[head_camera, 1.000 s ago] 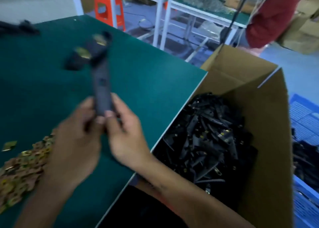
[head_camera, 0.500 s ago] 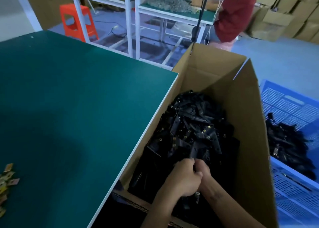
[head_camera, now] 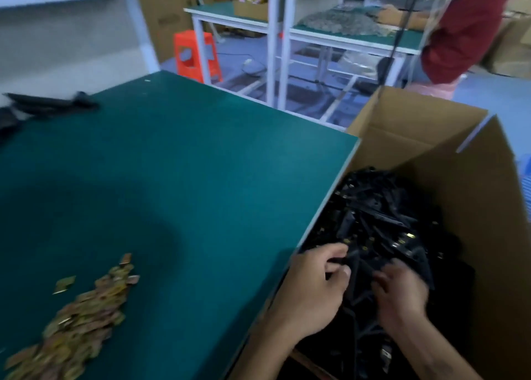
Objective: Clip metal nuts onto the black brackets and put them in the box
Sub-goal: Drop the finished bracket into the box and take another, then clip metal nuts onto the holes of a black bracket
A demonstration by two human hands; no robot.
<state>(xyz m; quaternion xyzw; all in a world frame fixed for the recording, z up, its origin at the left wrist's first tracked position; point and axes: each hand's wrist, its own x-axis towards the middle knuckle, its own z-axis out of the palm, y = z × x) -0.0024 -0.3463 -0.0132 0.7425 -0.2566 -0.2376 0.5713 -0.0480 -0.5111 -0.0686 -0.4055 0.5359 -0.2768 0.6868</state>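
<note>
Judging by their look, the black brackets point(head_camera: 382, 221) are light, stiff moulded pieces, long and narrow with a broader head, so each is best taken by its slim shank, where the fingers can wrap it and leave the head free for a nut; the smooth plastic may slip a little, and in the heap the pieces are likely to snag on one another. They lie piled in the box point(head_camera: 488, 207), which stands just beside the right edge of the table point(head_camera: 172, 178), and small brassy glints among them suggest nuts already clipped on. Both hands are down in that pile at its near end. The left hand point(head_camera: 313, 287) has its fingers curled inward, its fingertips point(head_camera: 340, 249) touching a dark piece at the top of the heap. The right hand point(head_camera: 400, 290) is blurred; its fingers look bent over the brackets, but I cannot tell whether they pinch one or merely rest on the pile. On the table to the left lies a loose heap of metal nuts point(head_camera: 77, 333), thin, flat, light and springy-looking, easiest pinched by their edges. A few more brackets point(head_camera: 48, 103) lie at the table's far left corner, well apart from the hands. Beyond stand an orange stool point(head_camera: 195, 55) and a person in red point(head_camera: 465, 32) at another bench.
</note>
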